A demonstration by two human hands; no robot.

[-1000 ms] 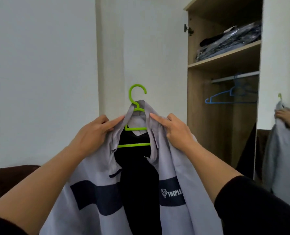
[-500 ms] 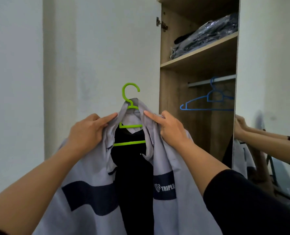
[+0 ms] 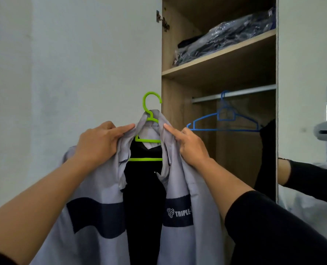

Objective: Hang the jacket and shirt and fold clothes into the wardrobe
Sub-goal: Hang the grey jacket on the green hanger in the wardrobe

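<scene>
My left hand (image 3: 99,144) grips the grey fabric at the left side of the collar, fingers curled into it and the index finger stretched along the edge. My right hand (image 3: 189,146) pinches the right side of the collar in the same way, index finger pointing up toward the hook. Between them, in the middle of the frame, is the grey jacket (image 3: 179,188) with a dark band, already seated on a green hanger (image 3: 148,140); its hook stands free above the collar.

I judge the jacket is mounted but not yet hung. The metal rail (image 3: 244,94), in the wardrobe (image 3: 216,62) at the right of the frame, carries only an empty blue hanger (image 3: 225,119). On the upper shelf lie clothes in plastic bags (image 3: 225,39). I see no shirt, so that part and the folding seem to remain.
</scene>
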